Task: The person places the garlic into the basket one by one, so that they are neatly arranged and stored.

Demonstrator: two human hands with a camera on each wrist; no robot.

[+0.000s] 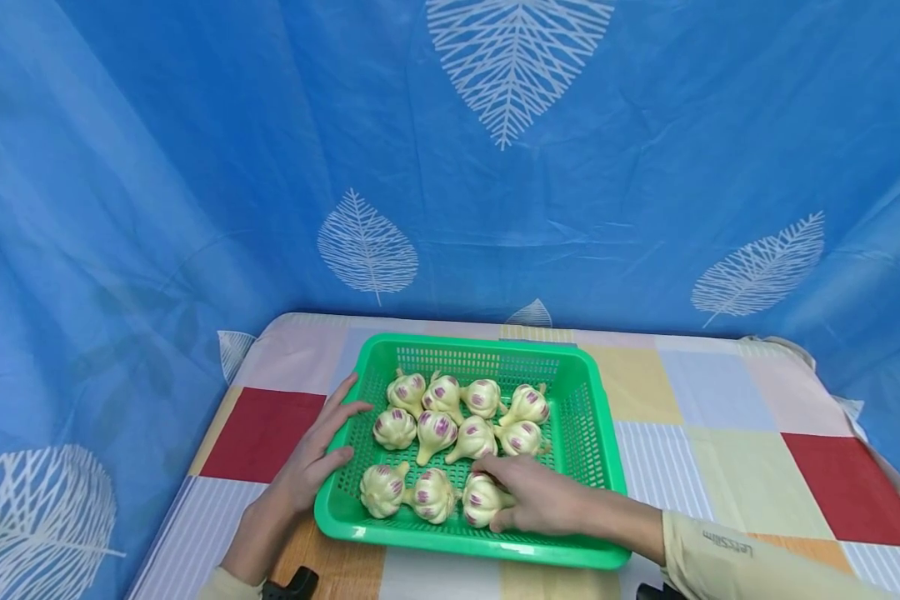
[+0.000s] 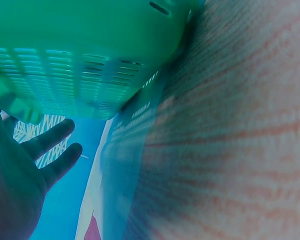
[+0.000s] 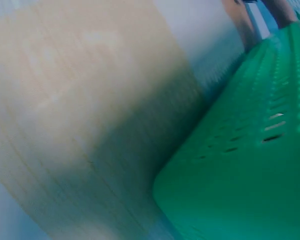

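A green plastic basket (image 1: 607,500) with slotted walls holds several garlic bulbs (image 1: 437,429), pale with purple streaks. Over its front right part reaches my right hand (image 1: 543,497), with thumb and fingers around a garlic bulb (image 1: 480,500) in the front row. Two more bulbs, one in the middle (image 1: 432,495) and one at the left (image 1: 382,490), lie in that row. My left hand (image 1: 307,467) is at the basket's left rim, its fingers spread and fairly straight. The left wrist view shows this hand (image 2: 20,185) beside the basket's outer wall (image 2: 85,75). The right hand is hidden in the right wrist view.
The basket stands on a table with a patchwork-patterned cloth (image 1: 750,475). Blue curtains (image 1: 607,192) with white leaf prints hang behind and at both sides. A dark wrist strap (image 1: 292,585) shows at the bottom edge.
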